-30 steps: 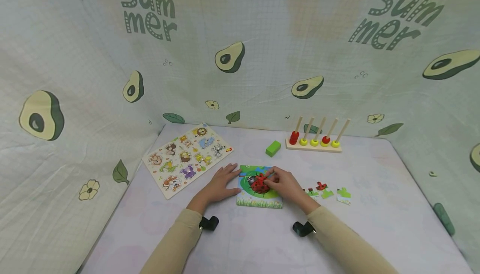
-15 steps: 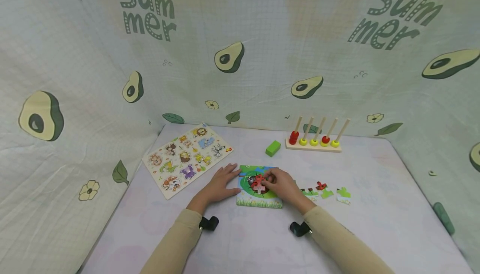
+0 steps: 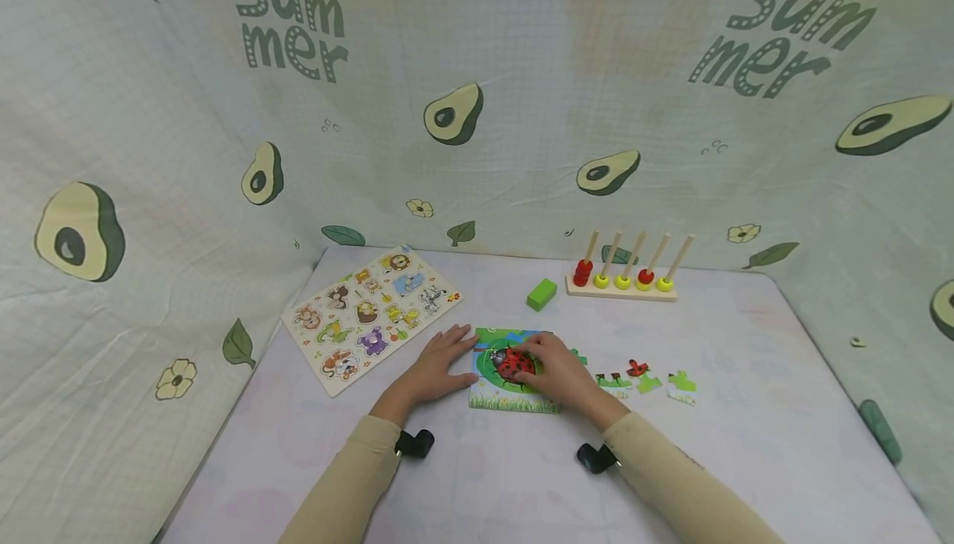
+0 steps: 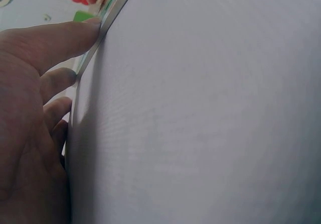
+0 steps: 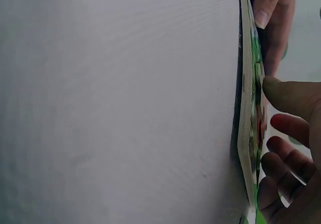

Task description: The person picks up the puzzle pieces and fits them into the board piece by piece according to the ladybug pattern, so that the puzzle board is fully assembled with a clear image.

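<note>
Showing, from the head, a pale table point(image 3: 462, 478) with a ladybird puzzle board point(image 3: 514, 405) near its middle, presumably placed there for easy reach by both hands. Note the left hand point(image 3: 440, 366) at the board's left edge, with long, uncurled fingers around nothing and tips touching that edge, likely to brace against sliding. Compare the right hand point(image 3: 561, 374) over the board's right half, with thumb and bent forefinger moderately apart on the ladybird point(image 3: 514, 364); impossible to tell from above between pinching a piece and merely pressing one down. Toward the table's right edge, note the loose puzzle pieces point(image 3: 650, 383), spread beyond the right hand, probably for easy choosing. At the table's left far corner, note the slanted animal board point(image 3: 352, 344), near the left hand but apart from it; toward the far edge, the green block point(image 3: 542, 295) and, farther right, the peg rack point(image 3: 622, 294), both seemingly set aside to leave working room.

Looking from the left wrist: straight thumb against the board's rim, other fingertips farther along it, without any closed grip.

Looking from the right wrist: thumb tip at the board's upper face, curved fingers beside it across a narrow gap; again impossible to confirm a held piece.
</note>
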The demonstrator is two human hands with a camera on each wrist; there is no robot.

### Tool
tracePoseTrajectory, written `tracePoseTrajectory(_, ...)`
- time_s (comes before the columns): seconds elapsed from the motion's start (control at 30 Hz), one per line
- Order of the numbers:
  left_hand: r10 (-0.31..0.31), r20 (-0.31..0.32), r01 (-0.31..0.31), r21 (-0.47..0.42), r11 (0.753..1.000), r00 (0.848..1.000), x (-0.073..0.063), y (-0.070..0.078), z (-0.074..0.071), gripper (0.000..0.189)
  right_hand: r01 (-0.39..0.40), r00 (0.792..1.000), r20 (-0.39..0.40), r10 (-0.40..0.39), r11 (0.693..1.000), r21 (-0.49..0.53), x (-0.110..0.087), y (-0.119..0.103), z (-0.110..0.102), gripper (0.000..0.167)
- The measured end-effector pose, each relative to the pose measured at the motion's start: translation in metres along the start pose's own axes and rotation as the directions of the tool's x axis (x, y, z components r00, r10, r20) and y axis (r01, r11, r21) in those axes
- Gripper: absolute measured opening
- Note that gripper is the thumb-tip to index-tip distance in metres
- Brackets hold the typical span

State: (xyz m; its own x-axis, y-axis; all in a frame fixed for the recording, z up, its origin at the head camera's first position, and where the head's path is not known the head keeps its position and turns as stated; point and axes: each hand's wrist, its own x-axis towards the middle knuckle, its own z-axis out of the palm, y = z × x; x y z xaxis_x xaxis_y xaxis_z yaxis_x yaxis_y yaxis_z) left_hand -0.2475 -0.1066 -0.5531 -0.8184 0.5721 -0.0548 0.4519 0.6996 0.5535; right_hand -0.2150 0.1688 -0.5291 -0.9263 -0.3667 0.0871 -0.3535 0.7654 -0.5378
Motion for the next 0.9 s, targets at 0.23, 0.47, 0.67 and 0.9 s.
tracePoseTrajectory(0.23, 0.000, -0.001, 0.000, -0.004, 1.000, 1.000, -0.0007, 0.0011, -0.0001, 0.072, 0.045, 0.998, 0.038, -0.042, 0.995, -0.090, -0.0034, -0.0014, 0.0002, 0.050)
tracePoseTrajectory(0.47, 0.021, -0.020, -0.022, -0.019, 1.000, 1.000, -0.0017, 0.0023, -0.0013, 0.071, 0.053, 0.997, 0.065, -0.047, 0.993, -0.104, -0.0034, -0.0035, -0.0028, 0.050)
tracePoseTrajectory(0.67, 0.024, -0.016, -0.024, -0.013, 1.000, 1.000, -0.0021, 0.0032, -0.0024, 0.071, 0.058, 0.997, 0.058, -0.051, 0.990, -0.127, -0.0031, -0.0026, -0.0023, 0.048)
tracePoseTrajectory(0.9, 0.027, -0.010, -0.027, -0.009, 1.000, 1.000, -0.0025, 0.0040, -0.0038, 0.071, 0.024, 0.998, 0.055, -0.019, 0.995, -0.097, -0.0019, -0.0028, -0.0023, 0.048)
